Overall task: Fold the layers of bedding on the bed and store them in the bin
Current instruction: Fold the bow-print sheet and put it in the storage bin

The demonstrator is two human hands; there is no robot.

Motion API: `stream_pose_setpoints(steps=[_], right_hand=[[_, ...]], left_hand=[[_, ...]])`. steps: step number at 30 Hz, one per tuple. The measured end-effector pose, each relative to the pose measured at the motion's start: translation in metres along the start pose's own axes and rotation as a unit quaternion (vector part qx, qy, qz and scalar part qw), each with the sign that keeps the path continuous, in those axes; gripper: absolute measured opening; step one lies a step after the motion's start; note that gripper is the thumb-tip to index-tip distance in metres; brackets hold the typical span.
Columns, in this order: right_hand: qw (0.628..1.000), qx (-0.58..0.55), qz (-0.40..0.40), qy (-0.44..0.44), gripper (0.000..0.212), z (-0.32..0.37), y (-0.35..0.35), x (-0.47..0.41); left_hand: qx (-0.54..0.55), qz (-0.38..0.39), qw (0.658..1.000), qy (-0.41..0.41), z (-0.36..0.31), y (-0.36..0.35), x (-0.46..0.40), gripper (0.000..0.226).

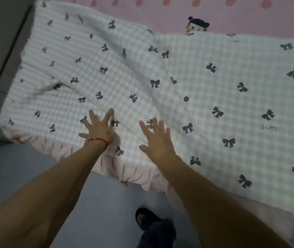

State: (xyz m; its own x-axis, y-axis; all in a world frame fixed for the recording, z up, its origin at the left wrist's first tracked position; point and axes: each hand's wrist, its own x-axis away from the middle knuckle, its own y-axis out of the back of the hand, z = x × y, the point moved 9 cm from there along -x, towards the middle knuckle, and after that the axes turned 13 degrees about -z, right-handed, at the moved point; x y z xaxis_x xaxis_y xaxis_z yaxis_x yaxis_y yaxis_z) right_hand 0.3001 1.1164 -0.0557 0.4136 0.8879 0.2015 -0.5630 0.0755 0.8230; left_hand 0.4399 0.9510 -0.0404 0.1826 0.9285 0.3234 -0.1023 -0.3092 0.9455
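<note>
Here, the bed (pixel 214 13), its pink dotted sheet showing along the far side, carries the checked blanket (pixel 232 104) printed with dark bows, spread across nearly the whole top. The blanket's left part (pixel 88 56) is already turned over onto itself, its fold edge running diagonally toward me. A pink frilled skirt (pixel 81 153) hangs along the near edge, above the grey floor (pixel 35 167). My left hand (pixel 98 128) and right hand (pixel 157 140) lie flat on the folded part, fingers spread and straight, a little apart, gripping nothing. The step, as I judge it, is pressing the fold smooth: sweep both palms outward from the crease, keep the edges lined up, and push the trapped air out before the next fold. A doll's head (pixel 197 26) peeks out at the blanket's far edge; lift it clear first. My slipper (pixel 143 219) shows below. No bin is in sight.
</note>
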Motion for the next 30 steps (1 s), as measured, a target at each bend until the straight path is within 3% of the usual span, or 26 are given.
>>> stream_pose_setpoints(steps=[3, 6, 15, 23, 30], right_hand=[[0.993, 0.079, 0.077, -0.051, 0.095, -0.014, -0.037, -0.024], [0.984, 0.12, 0.111, -0.065, 0.099, -0.019, -0.051, -0.033], [0.955, 0.182, 0.185, -0.146, 0.1, -0.017, -0.057, -0.054], [0.953, 0.212, 0.155, -0.154, 0.084, -0.016, -0.068, -0.047], [0.943, 0.229, 0.144, -0.195, 0.083, -0.015, -0.061, -0.047]], left_hand=[[-0.01, 0.133, 0.99, -0.052, 0.006, -0.03, -0.03, 0.113], [-0.021, 0.171, 0.981, -0.089, 0.002, -0.042, -0.039, 0.118], [0.02, 0.237, 0.963, -0.123, -0.008, -0.055, -0.05, 0.108], [0.004, 0.266, 0.95, -0.162, -0.008, -0.064, -0.056, 0.114], [0.105, 0.293, 0.94, -0.139, -0.003, -0.054, -0.035, 0.1]])
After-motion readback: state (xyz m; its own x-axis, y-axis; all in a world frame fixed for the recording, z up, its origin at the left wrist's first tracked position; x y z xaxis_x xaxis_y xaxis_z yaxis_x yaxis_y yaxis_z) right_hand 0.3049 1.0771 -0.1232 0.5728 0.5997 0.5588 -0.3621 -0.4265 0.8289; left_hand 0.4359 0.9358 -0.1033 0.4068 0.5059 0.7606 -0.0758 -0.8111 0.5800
